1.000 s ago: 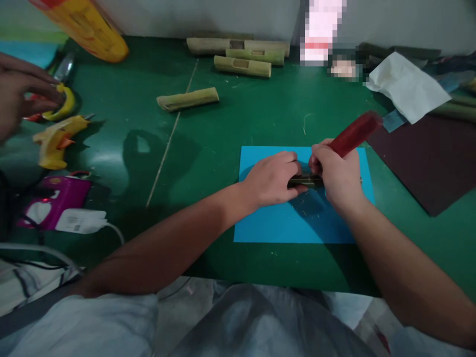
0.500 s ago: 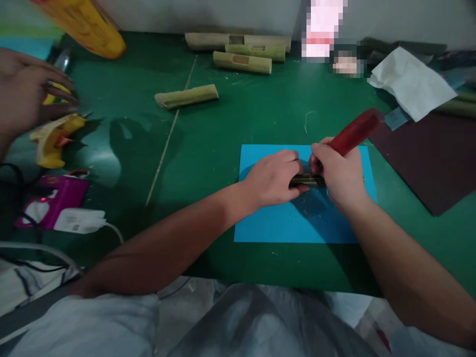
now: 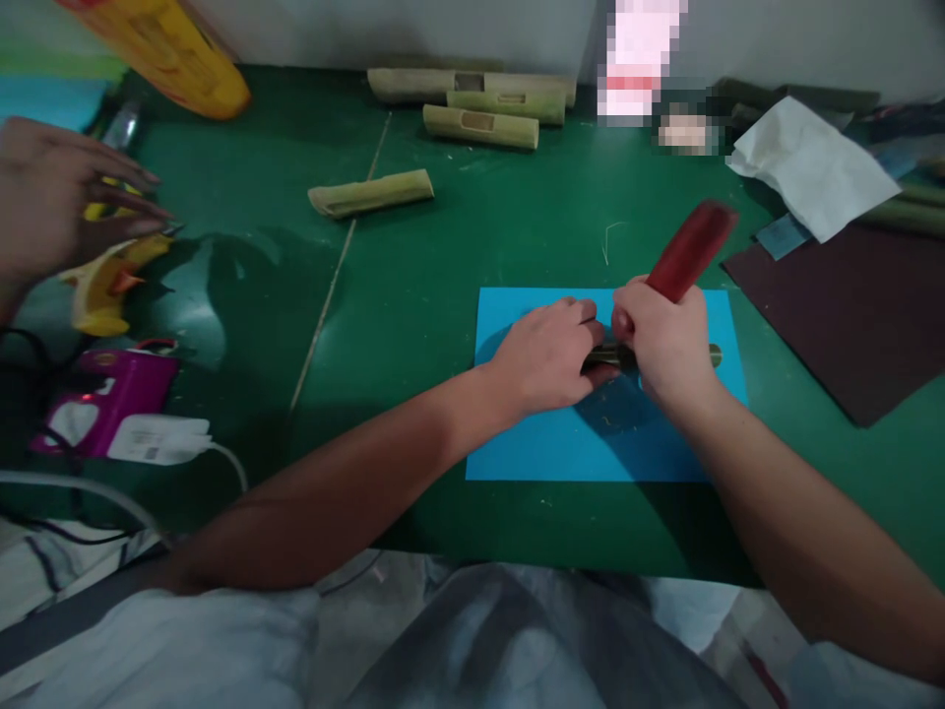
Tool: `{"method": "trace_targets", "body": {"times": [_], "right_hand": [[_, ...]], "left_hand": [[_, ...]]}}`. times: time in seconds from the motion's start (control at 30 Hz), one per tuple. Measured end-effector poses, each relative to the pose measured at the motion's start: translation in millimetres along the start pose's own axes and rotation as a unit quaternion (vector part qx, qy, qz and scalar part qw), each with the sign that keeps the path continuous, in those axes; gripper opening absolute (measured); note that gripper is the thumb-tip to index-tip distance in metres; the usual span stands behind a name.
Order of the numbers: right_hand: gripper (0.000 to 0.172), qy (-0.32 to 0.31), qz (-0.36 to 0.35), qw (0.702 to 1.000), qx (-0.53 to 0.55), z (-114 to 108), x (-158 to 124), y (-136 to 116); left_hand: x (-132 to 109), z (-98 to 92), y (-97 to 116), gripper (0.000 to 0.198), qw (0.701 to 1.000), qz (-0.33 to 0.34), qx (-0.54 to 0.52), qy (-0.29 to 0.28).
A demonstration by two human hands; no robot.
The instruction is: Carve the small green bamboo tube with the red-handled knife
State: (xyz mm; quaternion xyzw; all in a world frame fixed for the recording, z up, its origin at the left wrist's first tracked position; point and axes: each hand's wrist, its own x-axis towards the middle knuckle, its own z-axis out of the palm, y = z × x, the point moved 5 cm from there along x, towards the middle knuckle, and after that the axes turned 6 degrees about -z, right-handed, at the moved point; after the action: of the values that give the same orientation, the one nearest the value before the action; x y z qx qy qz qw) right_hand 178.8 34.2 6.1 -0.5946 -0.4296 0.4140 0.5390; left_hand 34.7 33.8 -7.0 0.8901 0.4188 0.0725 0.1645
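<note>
A dark bamboo piece (image 3: 607, 354) lies crosswise over a blue sheet (image 3: 532, 448). My left hand (image 3: 550, 353) is closed around its left part, with the thumb along the near side. In my fist, my right hand (image 3: 673, 345) grips a tool with a thick red handle (image 3: 692, 252) that leans up to the right. The tool's working end is hidden by my fingers, low against the bamboo. Beyond my right hand, the bamboo's right end sticks out. Small shavings lie on the sheet just below the bamboo.
Several cut bamboo tubes (image 3: 479, 128) lie at the back, one bamboo piece (image 3: 371, 193) nearer. On the left are another person's hand (image 3: 55, 202), a yellow glue gun (image 3: 110, 286), a purple box (image 3: 140, 384) and cables. White tissue (image 3: 812, 167) and dark sandpaper (image 3: 849, 315) lie right.
My right hand has turned, so the red handle stands steeper and further left. The bamboo's right end shows more. The other person's hand has shifted slightly right and down.
</note>
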Motion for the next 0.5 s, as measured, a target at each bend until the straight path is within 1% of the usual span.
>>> {"method": "trace_targets", "body": {"times": [0.07,0.13,0.5], "right_hand": [[0.037,0.018,-0.021,0.999,0.018,-3.4,1.7,-1.2],[0.037,0.019,-0.033,0.999,0.028,-5.1,2.8,-1.3],[0.039,-0.008,-0.025,1.000,0.013,-6.8,2.4,5.4]], "left_hand": [[0.0,-2.8,3.1,0.031,1.000,-0.006,0.014,-0.001],[-0.6,-5.1,5.4,0.030,1.000,-0.004,0.020,0.007],[-2.9,-3.1,7.4,0.031,0.999,0.005,0.031,0.013]]}}
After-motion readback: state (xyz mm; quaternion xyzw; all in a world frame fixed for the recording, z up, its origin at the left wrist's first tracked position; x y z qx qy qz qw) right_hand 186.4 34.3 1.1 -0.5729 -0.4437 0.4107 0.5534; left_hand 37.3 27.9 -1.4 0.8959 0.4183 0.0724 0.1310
